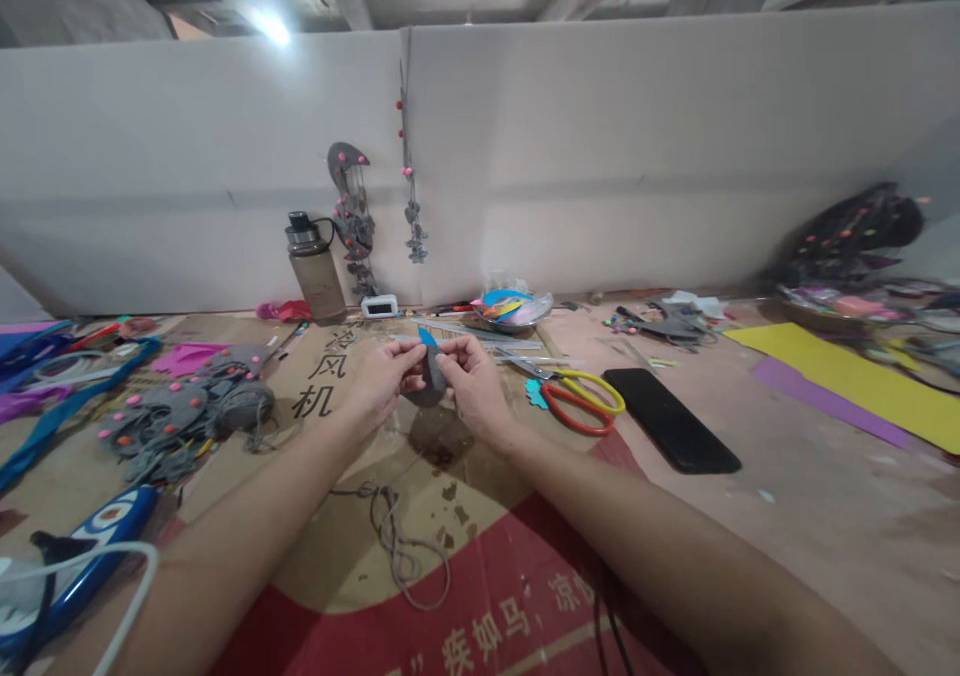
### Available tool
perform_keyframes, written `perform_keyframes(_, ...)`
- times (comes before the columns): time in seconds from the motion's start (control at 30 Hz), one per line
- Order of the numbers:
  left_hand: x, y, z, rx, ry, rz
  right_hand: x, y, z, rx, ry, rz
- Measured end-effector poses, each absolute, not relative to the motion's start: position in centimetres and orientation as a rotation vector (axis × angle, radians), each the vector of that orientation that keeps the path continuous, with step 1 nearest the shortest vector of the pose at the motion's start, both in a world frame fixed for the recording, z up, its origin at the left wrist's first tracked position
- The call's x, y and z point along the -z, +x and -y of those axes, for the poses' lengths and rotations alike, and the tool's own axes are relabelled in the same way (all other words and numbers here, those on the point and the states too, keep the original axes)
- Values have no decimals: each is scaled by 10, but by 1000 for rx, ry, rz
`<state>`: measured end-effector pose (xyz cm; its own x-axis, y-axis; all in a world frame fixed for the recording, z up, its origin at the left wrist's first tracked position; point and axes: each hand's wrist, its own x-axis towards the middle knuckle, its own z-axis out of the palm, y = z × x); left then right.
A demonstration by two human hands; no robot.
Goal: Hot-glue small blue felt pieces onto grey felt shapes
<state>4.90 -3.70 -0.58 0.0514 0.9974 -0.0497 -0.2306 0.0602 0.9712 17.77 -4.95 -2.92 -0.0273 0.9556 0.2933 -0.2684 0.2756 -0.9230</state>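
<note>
Between my hands is a small grey felt piece (429,386), with a pointed blue piece (427,338) sticking up at its top. My left hand (390,374) pinches the felt from the left side. On the other side my right hand (470,376) pinches its right edge, fingers closed. Both hands are raised a little above the cardboard sheet (360,556). A loose tangle of grey yarn (405,546) lies below them. Scissors (581,403) with red and yellow handles rest to the right, beside a teal scalloped cutout (535,393).
A black phone (671,421) lies right of the scissors. Grey felt pieces with coloured pompoms (180,406) are heaped at left. Behind stand a bottle (316,276), a small white clock (379,306) and a bowl of scraps (514,308). Yellow sheets (847,371) lie far right.
</note>
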Motion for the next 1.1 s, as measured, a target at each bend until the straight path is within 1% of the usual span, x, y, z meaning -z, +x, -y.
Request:
perform_keyframes(0.13,2,59,45,-1389,1160,-1198,28,175,52,-1042,-806,1217)
perform_keyframes(0.27,-3,65,54,-1365,1429,-1299,27,177,53,-866,-827,1285)
perform_keyframes(0.37,-5,67,59,-1356,1451,-1212,23,180,54,-786,-819,1357)
perform_keyframes(0.6,-3,73,65,-1381,1255,-869,13,185,60,-559,-815,1527)
perform_keyframes(0.8,0,73,60,-1384,1184,-839,13,186,54,-617,-825,1480)
perform_keyframes(1.1,0,72,59,-1447,1096,-909,17,185,54,-821,-787,1471)
